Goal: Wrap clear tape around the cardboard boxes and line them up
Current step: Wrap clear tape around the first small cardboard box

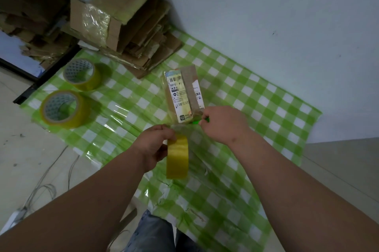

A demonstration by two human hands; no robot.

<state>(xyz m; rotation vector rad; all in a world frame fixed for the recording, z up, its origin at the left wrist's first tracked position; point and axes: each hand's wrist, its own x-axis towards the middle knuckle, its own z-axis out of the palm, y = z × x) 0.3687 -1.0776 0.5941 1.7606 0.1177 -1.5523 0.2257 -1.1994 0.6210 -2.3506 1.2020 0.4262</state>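
- The left hand (154,145) gripped a yellowish tape roll (177,157); its core was hidden by the fingers.
- The right hand (223,123) was closed around a small green tool (202,121), mostly covered.
- A stretched tape strip (182,127), hard to see, reached the small labelled box (184,96) on the checkered sheet (256,108).
- Two spare rolls (81,74) lay at the left.
- The cardboard pile (114,11) behind was cut off.

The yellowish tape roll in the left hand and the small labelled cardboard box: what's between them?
A stretched strip of clear tape, seen in the head view.
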